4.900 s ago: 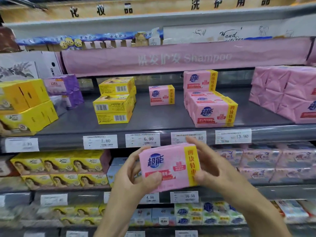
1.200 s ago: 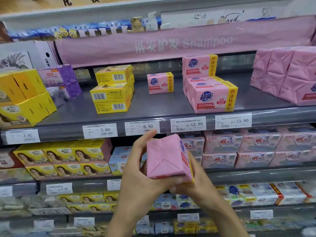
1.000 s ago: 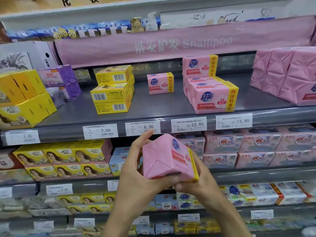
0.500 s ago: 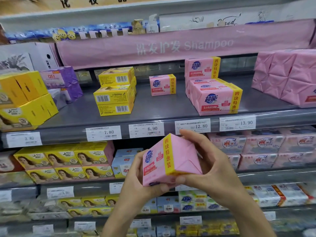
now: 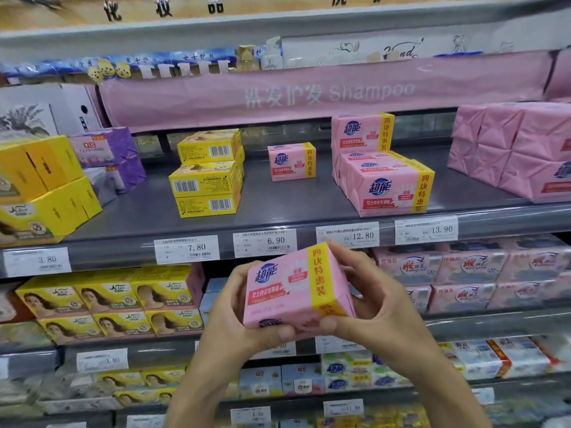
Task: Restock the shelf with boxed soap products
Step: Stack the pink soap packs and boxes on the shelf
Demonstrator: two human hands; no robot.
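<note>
I hold a pink soap pack (image 5: 293,291) with a yellow stripe in front of the shelves, below the price-tag rail. My left hand (image 5: 234,322) grips its left end and underside. My right hand (image 5: 370,304) grips its right end, thumb under the bottom corner. The printed front faces me. On the grey shelf (image 5: 278,205) above stand matching pink packs: a single one (image 5: 292,161) at the middle back and a stack (image 5: 383,177) to its right.
Yellow boxes (image 5: 207,174) are stacked left of the single pink pack, with larger yellow boxes (image 5: 43,189) and purple packs (image 5: 105,156) at far left. Plain pink wrapped bundles (image 5: 519,149) fill the right end. Lower shelves are packed with soap products. Bare shelf lies between the stacks.
I have turned the pack in my hands, from its folded end facing me to its printed front facing me. The shelf stock has not changed.
</note>
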